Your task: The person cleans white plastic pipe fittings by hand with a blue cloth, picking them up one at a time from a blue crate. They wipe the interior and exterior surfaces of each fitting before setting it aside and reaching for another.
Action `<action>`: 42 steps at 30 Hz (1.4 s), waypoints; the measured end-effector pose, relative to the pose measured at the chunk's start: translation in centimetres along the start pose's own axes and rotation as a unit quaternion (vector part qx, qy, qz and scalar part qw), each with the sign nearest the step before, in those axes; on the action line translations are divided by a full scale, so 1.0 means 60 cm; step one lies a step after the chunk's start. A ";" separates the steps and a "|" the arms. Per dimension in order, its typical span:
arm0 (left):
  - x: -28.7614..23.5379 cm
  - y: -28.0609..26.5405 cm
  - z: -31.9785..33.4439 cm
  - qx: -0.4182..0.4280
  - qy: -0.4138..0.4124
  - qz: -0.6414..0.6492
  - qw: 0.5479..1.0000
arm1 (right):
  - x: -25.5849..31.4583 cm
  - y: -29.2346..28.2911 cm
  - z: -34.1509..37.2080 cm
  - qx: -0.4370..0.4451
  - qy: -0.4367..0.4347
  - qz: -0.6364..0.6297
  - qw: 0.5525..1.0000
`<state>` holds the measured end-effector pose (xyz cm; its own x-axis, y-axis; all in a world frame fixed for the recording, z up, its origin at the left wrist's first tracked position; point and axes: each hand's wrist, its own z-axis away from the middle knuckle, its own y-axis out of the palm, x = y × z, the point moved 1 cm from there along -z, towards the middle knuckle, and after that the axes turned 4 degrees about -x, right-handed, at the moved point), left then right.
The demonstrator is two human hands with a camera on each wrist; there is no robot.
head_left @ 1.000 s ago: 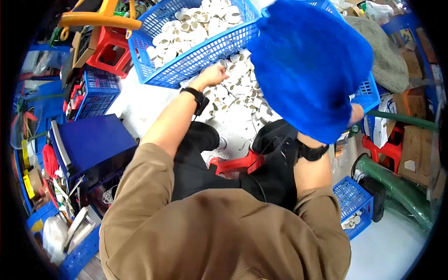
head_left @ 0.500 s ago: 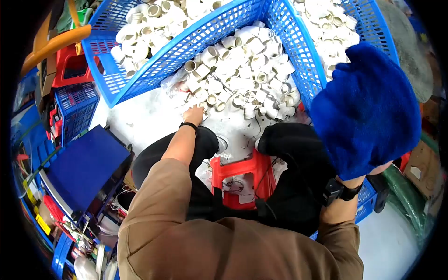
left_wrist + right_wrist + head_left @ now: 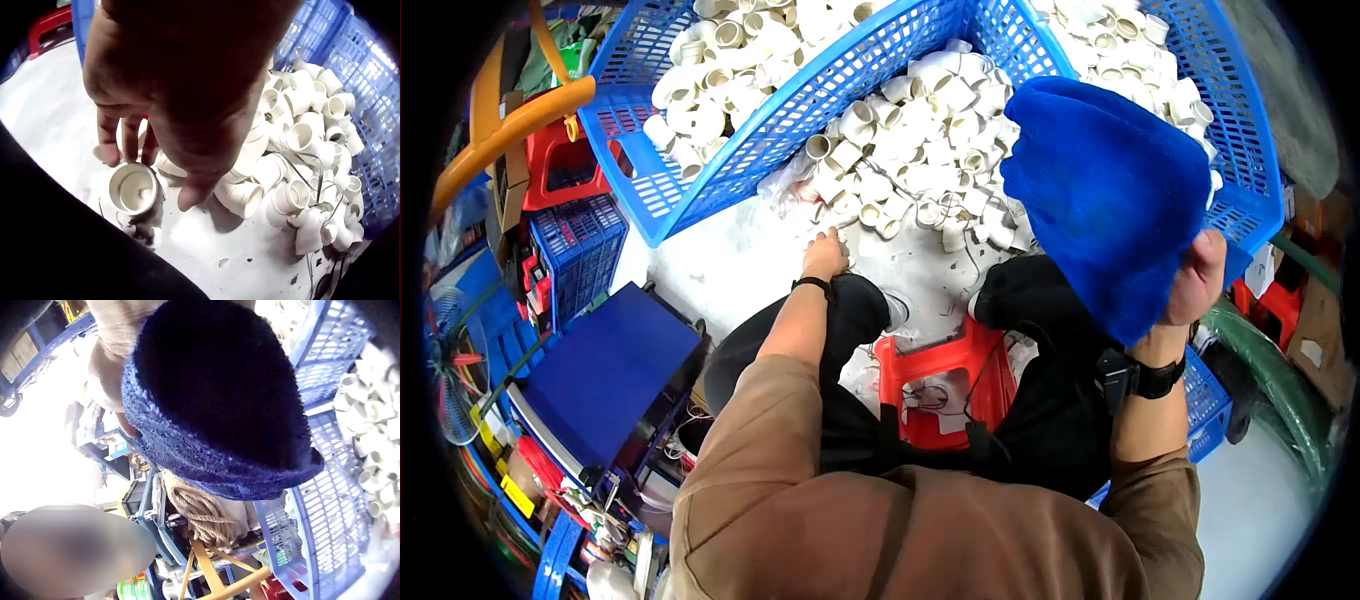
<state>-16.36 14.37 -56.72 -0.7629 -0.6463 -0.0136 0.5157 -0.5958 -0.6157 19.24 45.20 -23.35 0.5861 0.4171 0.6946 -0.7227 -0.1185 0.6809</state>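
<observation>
In the head view my left hand [image 3: 826,258] reaches down to the near left edge of a pile of white pipe fittings [image 3: 940,150] on the floor. The left wrist view shows its fingers loosely extended, fingertips right at the rim of one pipe fitting [image 3: 133,189], the thumb apart from it. Raised at the right, my right hand [image 3: 1195,282] grips a blue cloth [image 3: 1110,190] by its lower edge. The cloth hides part of the pile and the right crate. Close up in the right wrist view, the same cloth [image 3: 206,469] bulges with a dark hollow.
Blue crates of fittings stand behind the pile, one left crate [image 3: 730,150] and one right crate [image 3: 1240,130]. A red stool [image 3: 920,430] is between the legs. To the left are a dark blue box [image 3: 610,370] and an orange metal bar [image 3: 520,120].
My left hand has drawn back from the pile's far left side to its near edge. The cloth in my right hand swung outward and down, then back left over the pile's edge.
</observation>
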 end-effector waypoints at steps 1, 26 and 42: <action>0.008 0.015 -0.007 -0.001 0.003 -0.002 1.000 | -0.006 0.025 -0.003 0.011 0.031 -0.030 0.999; 0.043 0.047 -0.004 -0.098 -0.127 0.095 0.982 | 0.005 0.029 -0.051 -0.123 -0.033 0.213 0.969; -0.072 -0.186 0.099 -0.085 0.080 0.236 0.965 | 0.007 -0.047 -0.065 -0.108 0.208 0.837 0.495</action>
<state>-16.50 20.99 -45.08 -0.5158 -0.7367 -0.4373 0.7597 -0.1573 -0.6310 20.09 49.23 -25.88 -0.9929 0.0528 0.1064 -0.1181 -0.5307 -0.8393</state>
